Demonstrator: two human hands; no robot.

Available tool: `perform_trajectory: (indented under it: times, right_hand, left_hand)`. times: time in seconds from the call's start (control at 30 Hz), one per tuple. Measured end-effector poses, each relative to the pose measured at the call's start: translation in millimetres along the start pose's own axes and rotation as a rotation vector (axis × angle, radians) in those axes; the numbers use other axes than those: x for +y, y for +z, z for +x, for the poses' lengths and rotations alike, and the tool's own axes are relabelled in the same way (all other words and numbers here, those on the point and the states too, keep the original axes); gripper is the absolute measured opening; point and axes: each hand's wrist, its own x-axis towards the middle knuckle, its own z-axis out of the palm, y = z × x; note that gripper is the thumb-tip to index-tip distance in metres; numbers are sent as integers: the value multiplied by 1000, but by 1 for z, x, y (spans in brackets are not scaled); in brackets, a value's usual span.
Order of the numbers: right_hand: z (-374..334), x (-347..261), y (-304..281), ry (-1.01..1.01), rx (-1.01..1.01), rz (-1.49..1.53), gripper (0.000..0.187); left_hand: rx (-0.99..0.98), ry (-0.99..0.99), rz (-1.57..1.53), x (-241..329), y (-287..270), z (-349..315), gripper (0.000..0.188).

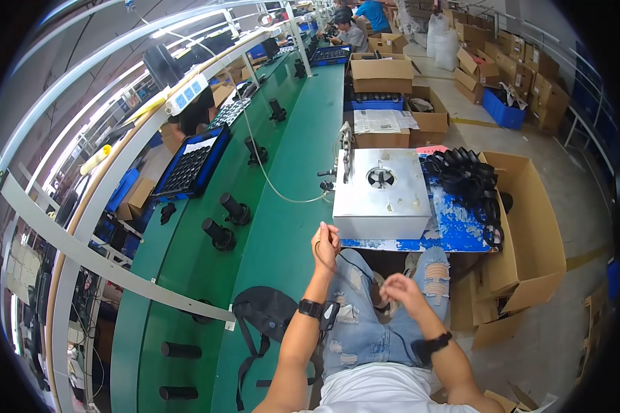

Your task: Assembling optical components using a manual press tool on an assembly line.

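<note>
My left hand is raised in front of the metal box, fingers pinched together. A thin dark loop, like a cord or ring, runs from the fingers across the palm. Over my lap is my right hand, apart from the left, with its fingers curled in; what they hold, if anything, is too small and blurred to make out. The silver metal box has a round opening with a black spoked part in it. It stands on a worn blue board. Dark rounded parts lie heaped beside it.
A green bench runs along my left, carrying black cylindrical parts, a blue tray and a black bag. An open cardboard box stands at right. A metal frame rail crosses the left. People work farther off.
</note>
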Motion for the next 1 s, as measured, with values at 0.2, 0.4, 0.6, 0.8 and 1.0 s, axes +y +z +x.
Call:
perform_trajectory:
  times: [0.2, 0.4, 0.6, 0.8, 1.0]
  right_hand:
    - [110, 88, -15, 75, 253, -485, 32]
    - [138, 91, 7, 2, 269, -505, 28]
    - [120, 18, 51, 154, 40, 9, 31]
    - [129, -7, 56, -170, -8, -255, 23]
    - [154, -57, 98, -422, -26, -323, 20]
  left_hand:
    - [-111, 44, 100, 27, 33, 6, 41]
    - [-367, 194, 332, 53, 69, 19, 43]
    - [-278, 507, 582, 87, 70, 64, 45]
    - [-183, 752, 745, 156, 87, 76, 46]
    - [-199, 823, 649, 226, 97, 30, 44]
